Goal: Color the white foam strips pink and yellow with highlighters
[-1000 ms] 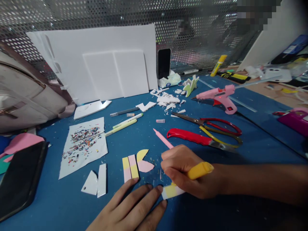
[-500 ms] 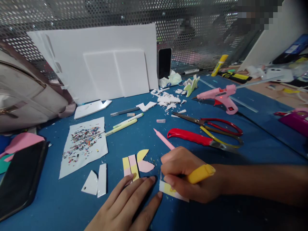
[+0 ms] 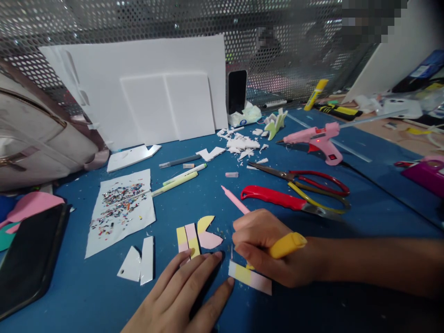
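Note:
My right hand (image 3: pixel 268 252) is closed around a yellow marker (image 3: pixel 287 245). Its yellow tip shows below the fingers, at the upper edge of a small strip coloured pink and yellow (image 3: pixel 256 281). My left hand (image 3: pixel 187 293) lies flat with fingers spread. Its thumb touches or nearly touches the strip's left end. The other fingertips rest by two upright pink-and-yellow strips (image 3: pixel 192 236), covering their lower ends. Just above these fingers is a notched piece in yellow and pink (image 3: pixel 209 236). A pink marker (image 3: pixel 236 200) lies partly behind my right hand.
Scissors (image 3: pixel 298 178), a red-handled cutter (image 3: pixel 277 198) and a pink glue gun (image 3: pixel 319 138) lie to the right. White scraps (image 3: pixel 243 144) and several pens sit farther back. A paper with small bits (image 3: pixel 145 217) and a black phone (image 3: pixel 31 254) are at left.
My right hand and the yellow marker have shifted slightly up, away from the strip's middle, uncovering more of the strip. My left hand stays nearly still.

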Tool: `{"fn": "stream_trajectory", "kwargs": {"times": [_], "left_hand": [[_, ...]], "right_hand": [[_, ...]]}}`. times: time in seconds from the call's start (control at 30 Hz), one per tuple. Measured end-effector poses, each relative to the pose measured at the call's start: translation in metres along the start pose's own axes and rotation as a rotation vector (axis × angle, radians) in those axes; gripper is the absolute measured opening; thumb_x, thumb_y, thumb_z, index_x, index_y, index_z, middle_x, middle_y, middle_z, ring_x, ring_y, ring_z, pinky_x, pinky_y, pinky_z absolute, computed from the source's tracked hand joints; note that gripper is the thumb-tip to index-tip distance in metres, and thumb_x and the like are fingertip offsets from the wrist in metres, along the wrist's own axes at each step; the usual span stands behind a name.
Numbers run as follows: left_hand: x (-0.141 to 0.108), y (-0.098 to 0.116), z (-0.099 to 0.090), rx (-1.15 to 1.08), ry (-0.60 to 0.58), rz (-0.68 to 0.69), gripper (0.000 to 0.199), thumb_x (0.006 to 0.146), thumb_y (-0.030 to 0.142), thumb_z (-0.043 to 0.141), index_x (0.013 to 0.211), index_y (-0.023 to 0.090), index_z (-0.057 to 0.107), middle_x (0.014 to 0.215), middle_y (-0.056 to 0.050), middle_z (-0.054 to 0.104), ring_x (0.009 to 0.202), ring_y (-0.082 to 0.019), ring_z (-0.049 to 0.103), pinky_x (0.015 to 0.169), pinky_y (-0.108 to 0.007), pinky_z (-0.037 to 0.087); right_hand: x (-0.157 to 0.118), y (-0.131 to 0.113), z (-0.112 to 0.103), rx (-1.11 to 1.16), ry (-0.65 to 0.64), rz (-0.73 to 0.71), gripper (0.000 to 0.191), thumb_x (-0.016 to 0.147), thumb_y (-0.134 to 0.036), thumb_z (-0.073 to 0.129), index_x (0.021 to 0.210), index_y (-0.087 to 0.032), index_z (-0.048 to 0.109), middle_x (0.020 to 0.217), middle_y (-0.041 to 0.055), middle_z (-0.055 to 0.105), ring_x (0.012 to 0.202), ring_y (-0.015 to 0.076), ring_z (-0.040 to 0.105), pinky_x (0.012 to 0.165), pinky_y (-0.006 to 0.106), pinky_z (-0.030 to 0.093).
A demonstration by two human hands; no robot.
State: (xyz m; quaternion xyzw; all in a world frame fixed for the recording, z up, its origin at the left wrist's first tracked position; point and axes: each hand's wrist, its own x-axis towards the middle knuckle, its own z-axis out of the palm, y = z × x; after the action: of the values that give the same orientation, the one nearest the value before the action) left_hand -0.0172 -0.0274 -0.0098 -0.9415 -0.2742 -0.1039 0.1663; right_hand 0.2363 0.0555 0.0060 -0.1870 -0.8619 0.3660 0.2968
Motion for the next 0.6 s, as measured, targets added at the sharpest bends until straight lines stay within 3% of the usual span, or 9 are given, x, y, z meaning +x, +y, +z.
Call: {"fn": "stream_trajectory", "kwargs": {"times": [0.33,0.6], "left_hand": [[-0.0009,-0.002,0.0017,0.052,-0.056,0.036,0.052,0.104,0.036,0.042,0.154,0.024,0.034,0.152,-0.008,0.047,0.145,-0.026,0.036,0.124,-0.047,0.013],[-0.0025,-0.003,0.002,0.013,-0.049,0.018,0.051,0.106,0.042,0.039,0.153,0.023,0.037,0.151,-0.009,0.048,0.142,-0.024,0.039,0.124,-0.045,0.014]], "right_hand": [[0.0006,-0.0017,0.0001,0.003,-0.062,-0.017,0.032,0.089,-0.021,0.049,0.065,-0.021,0.027,0.056,-0.0064,0.029,0.053,0.0107,0.03,0.053,0.027,0.022],[0.0013,-0.0018,0.0008,0.022,-0.087,-0.054,0.032,0.087,-0.023,0.049,0.064,-0.022,0.027,0.056,-0.0064,0.03,0.053,0.0111,0.032,0.053,0.026,0.023]]}}
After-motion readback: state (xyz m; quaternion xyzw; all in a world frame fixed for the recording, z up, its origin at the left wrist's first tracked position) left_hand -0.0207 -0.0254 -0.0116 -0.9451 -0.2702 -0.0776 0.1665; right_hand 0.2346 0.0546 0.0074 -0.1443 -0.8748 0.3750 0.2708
